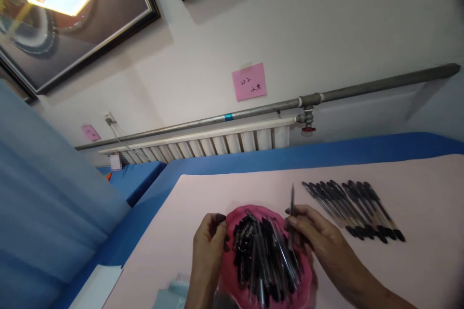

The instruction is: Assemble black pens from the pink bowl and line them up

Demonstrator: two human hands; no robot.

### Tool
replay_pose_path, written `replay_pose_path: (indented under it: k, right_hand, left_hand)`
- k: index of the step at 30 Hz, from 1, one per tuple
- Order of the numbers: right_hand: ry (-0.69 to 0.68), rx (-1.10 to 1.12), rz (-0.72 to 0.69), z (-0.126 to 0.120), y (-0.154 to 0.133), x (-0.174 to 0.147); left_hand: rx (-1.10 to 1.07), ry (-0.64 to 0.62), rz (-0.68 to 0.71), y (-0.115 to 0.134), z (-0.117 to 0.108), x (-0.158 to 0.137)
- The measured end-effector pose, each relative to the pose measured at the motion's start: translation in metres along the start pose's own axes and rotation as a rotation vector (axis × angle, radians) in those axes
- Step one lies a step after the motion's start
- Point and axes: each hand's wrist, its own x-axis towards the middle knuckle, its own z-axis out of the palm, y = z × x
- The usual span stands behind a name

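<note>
My right hand (308, 229) pinches a slim, see-through pen (292, 203) upright, its pointed tip up, over the right side of a pink bowl (308, 277). The bowl has a wavy rim and is heaped with clear pen barrels (261, 251) and small black pen parts (241, 263). At the bowl's left rim is my left hand (210, 239), fingers curled and closed. Something dark shows at its fingertips, too small to name. To the right, several black-capped pens (351, 207) lie side by side in a slanted row.
Pink paper (163, 231) covers the blue table (203, 166). A pale green packet (172, 294) and a white sheet (96, 287) lie at the front left. A blue curtain (47, 203) hangs at left. Behind the table are a radiator (217, 145) and a pipe (268, 107).
</note>
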Motion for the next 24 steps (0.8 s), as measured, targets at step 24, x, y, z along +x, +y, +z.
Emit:
replay_pose_path:
  k: [24]
  right_hand:
    - [-0.194,0.094,0.002,0.000,0.011,-0.007]
  left_hand:
    - [0.702,-0.180,0.195,-0.012,0.017,-0.005]
